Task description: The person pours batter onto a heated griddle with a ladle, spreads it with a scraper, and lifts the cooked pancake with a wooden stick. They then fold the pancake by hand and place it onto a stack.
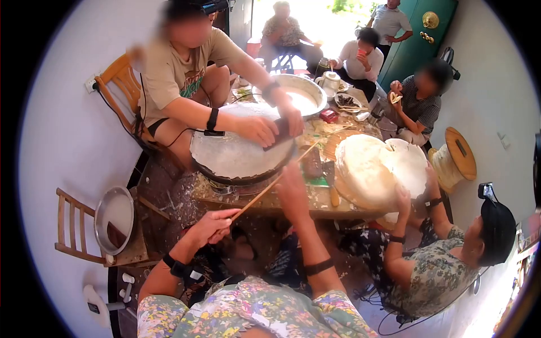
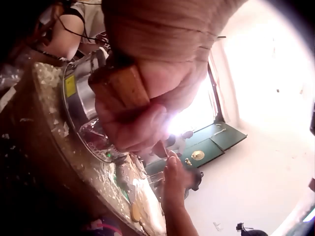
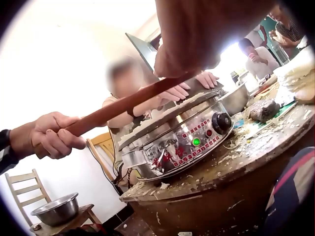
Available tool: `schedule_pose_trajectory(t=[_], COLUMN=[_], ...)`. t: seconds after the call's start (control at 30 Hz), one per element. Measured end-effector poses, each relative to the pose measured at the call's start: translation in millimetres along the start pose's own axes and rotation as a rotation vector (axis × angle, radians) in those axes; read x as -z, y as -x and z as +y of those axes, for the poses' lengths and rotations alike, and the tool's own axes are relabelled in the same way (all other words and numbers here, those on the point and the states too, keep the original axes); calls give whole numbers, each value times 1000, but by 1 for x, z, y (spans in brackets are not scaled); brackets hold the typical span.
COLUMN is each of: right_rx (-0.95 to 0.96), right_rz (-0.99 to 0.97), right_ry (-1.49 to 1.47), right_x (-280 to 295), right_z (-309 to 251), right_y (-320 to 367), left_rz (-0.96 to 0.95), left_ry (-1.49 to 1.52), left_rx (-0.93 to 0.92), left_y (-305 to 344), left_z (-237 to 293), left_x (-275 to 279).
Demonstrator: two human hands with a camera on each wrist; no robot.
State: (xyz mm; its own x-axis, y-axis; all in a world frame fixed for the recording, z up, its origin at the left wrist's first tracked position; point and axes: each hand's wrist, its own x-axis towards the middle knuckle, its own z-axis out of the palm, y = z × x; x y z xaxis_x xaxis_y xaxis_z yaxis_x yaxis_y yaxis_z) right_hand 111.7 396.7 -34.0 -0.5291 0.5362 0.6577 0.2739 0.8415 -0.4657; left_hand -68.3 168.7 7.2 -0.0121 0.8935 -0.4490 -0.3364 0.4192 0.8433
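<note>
Wooden stick slants mid-frame, beside griddle. Left hand grips its lower end; right hand at the shaft, can't tell if pinching. Slack left grip could let it swing into the rim.

Long, flat brown wooden stick: straight, in one piece, narrow-edged
Slant: tilted, running diagonally from near left to far right
Place: held up in the air, beside the round, metal-sided griddle, across the table's near edge
</note>
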Motion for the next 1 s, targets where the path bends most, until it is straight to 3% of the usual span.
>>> schedule_pose_trajectory(t=[0.07,0.2,0.23,0.43,0.53,0.6,1.0], right_rx=[-118,-395,-469,-366,-125,-279,-376], right_rz=[136,329,410,381,309,356,543], right_ry=[-83,-354,-563,-394,64,-70,-359], right_x=[19,42,38,52,40,42,25], right_z=[-13,-16,-13,-14,4,-12,-21], right_y=[13,12,8,-25,-24,-22,-4], left_rz=[-105,-301,-303,-302,-216,-180,-132], left_ry=[467,739,723,664,531,503,475], left_rx=[94,140,144,129,103,87,84], left_y=[13,33,37,57,65,70,79], left_z=[-29,-57,-60,-69,-65,-63,-82], left_x=[-12,-30,-32,-40,-48,-51,-44])
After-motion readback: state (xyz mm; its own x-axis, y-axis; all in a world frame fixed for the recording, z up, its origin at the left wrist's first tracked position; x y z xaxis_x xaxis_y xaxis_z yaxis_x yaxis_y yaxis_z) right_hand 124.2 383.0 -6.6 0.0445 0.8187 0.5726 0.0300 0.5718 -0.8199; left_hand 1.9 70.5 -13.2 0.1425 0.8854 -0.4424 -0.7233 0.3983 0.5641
